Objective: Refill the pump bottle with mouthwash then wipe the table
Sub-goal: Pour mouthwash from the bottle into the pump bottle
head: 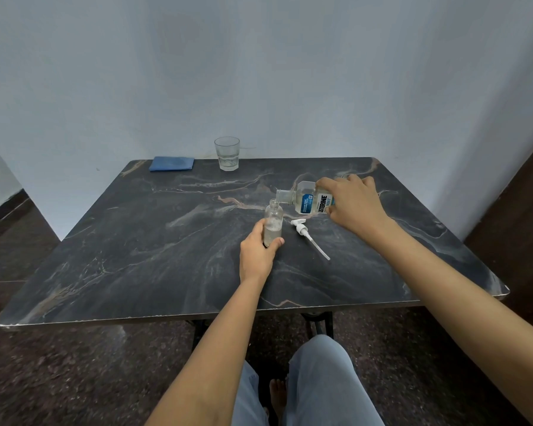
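A small clear pump bottle (273, 221) stands upright on the dark marble table (154, 241), uncapped, with pale liquid filling its lower part. My left hand (257, 253) grips its base. My right hand (353, 204) holds a clear mouthwash bottle (305, 199) with a blue label, tipped on its side. The mouthwash bottle's open mouth sits right over the pump bottle's neck. The white pump head (309, 236) with its long tube lies flat on the table just right of the small bottle.
A folded blue cloth (172, 163) lies at the table's far edge on the left. A drinking glass (227, 153) stands next to it by the wall. My knee in pale trousers (317, 373) shows below the table's front edge.
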Tool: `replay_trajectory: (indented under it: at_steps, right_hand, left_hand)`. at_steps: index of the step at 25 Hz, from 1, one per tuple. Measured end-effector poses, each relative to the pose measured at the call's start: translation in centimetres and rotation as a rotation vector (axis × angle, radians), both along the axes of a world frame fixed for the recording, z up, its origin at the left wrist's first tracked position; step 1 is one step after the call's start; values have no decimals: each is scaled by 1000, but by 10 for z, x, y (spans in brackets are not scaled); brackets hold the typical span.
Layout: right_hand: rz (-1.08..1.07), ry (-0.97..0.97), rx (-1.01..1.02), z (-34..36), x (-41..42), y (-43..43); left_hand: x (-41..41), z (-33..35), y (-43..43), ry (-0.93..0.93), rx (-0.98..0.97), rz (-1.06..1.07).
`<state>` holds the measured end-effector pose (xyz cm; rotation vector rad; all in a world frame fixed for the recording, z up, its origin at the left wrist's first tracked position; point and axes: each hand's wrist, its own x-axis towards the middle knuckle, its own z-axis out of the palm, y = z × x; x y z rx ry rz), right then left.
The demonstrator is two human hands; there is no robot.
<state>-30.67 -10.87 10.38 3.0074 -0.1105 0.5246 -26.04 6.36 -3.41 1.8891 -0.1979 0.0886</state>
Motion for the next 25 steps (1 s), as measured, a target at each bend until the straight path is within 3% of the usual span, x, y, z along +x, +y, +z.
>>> replay_trajectory:
  at_steps: [25]
  right_hand:
    - [-14,31,-10,5,-2,4]
  left_hand:
    - [1,-2,1,3,-11,-5]
